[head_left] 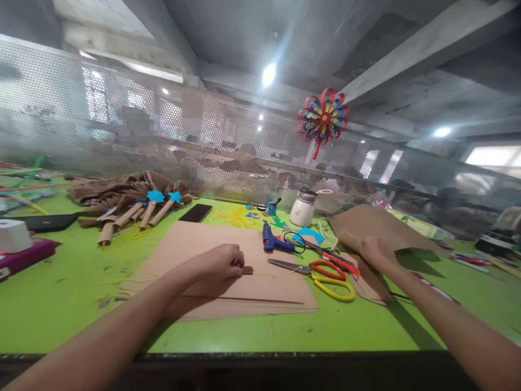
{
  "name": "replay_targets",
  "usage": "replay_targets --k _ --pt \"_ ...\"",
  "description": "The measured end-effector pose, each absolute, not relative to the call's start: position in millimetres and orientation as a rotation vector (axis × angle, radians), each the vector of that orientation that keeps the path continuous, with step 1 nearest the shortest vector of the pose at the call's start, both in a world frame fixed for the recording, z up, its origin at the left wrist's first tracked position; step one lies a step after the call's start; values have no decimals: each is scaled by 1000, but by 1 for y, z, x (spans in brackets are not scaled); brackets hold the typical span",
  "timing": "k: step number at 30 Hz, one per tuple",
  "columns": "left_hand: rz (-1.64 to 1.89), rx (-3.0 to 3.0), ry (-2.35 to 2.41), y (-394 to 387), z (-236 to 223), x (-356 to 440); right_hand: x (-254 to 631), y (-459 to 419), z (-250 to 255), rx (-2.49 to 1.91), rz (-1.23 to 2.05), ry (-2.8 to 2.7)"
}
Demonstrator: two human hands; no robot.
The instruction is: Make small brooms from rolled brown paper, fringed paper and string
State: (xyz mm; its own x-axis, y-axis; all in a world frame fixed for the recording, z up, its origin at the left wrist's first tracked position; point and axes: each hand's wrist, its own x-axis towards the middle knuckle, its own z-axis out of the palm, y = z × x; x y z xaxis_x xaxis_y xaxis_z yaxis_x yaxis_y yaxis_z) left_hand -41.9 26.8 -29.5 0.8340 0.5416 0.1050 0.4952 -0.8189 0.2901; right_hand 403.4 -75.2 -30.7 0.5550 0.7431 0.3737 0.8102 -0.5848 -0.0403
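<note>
My left hand (222, 262) is closed in a loose fist, pinching a small brown piece (246, 270) against a stack of brown paper sheets (211, 282) on the green table (73, 293). My right hand (376, 251) grips the edge of a large brown paper sheet (378, 225) that is lifted off the table at the right. Between the hands lie scissors with red and yellow handles (329, 279) and a blue glue gun (272, 239).
Rolled brown paper crafts with blue stars (142, 209) lie at the back left, next to a black phone (196, 213). A white jar (303, 209) stands by the perforated metal screen (195, 141). A colourful paper pinwheel (323, 118) hangs on the screen. A pink box (24, 255) sits at the far left.
</note>
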Motion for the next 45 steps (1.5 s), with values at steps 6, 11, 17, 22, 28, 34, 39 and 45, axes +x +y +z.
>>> replay_targets --k 6,11,17,22,28,34,39,45 --pt "259 2773 800 30 -31 -42 417 -84 -26 -2589 -539 -1338" --pt "262 2774 808 31 -33 -43 432 -94 -25 -2542 -533 -1312" --pt "253 2775 824 30 -32 -42 442 -99 -28 -2499 -471 -1287" --pt "250 2768 807 30 -31 -43 438 -102 -24 -2367 -448 -1307" --pt "237 2763 807 28 -29 -43 415 -104 -7 -2073 -508 -1411" --pt "209 2785 792 28 -28 -43 383 -106 11 -1911 -613 -1311" --pt "264 2806 812 27 -32 -43 317 -111 25 -1698 -658 -1305" --pt "320 2780 826 26 -32 -44 186 -153 16 -996 -659 -2208"
